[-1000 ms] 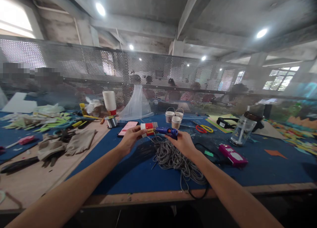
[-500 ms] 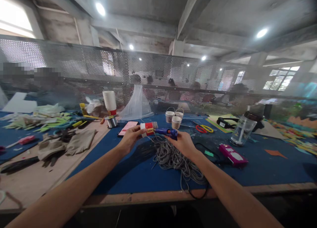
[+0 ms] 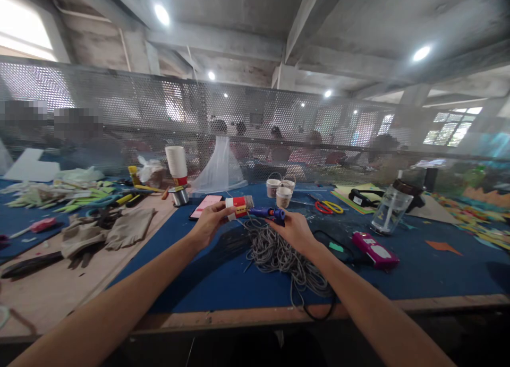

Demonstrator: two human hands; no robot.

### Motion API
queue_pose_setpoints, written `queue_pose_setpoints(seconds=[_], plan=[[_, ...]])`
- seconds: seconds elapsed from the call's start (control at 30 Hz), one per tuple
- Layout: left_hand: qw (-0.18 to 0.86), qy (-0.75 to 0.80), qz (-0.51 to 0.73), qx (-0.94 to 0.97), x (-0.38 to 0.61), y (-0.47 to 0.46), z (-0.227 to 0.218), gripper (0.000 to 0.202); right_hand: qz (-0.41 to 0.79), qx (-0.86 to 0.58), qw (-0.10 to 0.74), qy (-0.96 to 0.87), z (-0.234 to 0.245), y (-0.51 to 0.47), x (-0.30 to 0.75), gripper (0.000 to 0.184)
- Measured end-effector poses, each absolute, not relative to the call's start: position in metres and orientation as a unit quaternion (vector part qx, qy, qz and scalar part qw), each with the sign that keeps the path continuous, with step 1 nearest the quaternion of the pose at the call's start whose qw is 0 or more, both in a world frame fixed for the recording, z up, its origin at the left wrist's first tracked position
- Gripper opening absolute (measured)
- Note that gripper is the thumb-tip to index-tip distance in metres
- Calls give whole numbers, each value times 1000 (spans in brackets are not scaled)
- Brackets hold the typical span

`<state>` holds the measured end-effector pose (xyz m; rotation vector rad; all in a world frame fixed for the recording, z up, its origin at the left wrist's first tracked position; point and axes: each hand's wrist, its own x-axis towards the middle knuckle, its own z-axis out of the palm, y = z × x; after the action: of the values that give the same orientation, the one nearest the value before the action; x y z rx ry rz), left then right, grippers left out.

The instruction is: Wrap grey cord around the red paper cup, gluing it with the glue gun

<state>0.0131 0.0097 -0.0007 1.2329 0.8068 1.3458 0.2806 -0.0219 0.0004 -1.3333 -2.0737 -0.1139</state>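
Observation:
My left hand (image 3: pixel 210 222) grips a red and white paper cup (image 3: pixel 236 206) lying on its side in the air, with grey cord (image 3: pixel 249 201) wound around one end. In my right hand (image 3: pixel 297 230) is a blue glue gun (image 3: pixel 268 213), its nozzle pointing left at the corded part of the cup; whether the tip touches it I cannot tell. Below both hands lies a loose heap of grey cord (image 3: pixel 274 247) on the blue mat. Behind them stand several small cord-wrapped cups (image 3: pixel 283 197) with thin handles.
Left of my hands are a phone (image 3: pixel 206 206), a metal spool (image 3: pixel 179 196), stacked paper cups (image 3: pixel 176 165) and grey gloves (image 3: pixel 129 228). Rightward lie scissors (image 3: pixel 323 206), a purple box (image 3: pixel 374 249) and a clear tumbler (image 3: pixel 390 208). A perforated screen (image 3: pixel 255 112) rises behind the table.
Almost nothing differs. Both hands keep the cup and the glue gun in nearly the same place.

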Motion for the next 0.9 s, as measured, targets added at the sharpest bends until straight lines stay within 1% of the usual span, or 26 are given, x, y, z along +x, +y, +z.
queue_pose_setpoints(seconds=[0.37,0.53,0.77,0.9], plan=[[543,342,565,519,14,9,1,33,-32,-511,326,-795,2,-23,280,32],[544,346,566,514,14,8,2,33,-15,-507,354,-786,2,-23,279,30],[548,353,556,515,13,10,0,35,129,-496,413,-753,11,-25,278,36],[553,366,548,510,13,10,-1,34,241,-470,439,-727,15,-25,279,39]])
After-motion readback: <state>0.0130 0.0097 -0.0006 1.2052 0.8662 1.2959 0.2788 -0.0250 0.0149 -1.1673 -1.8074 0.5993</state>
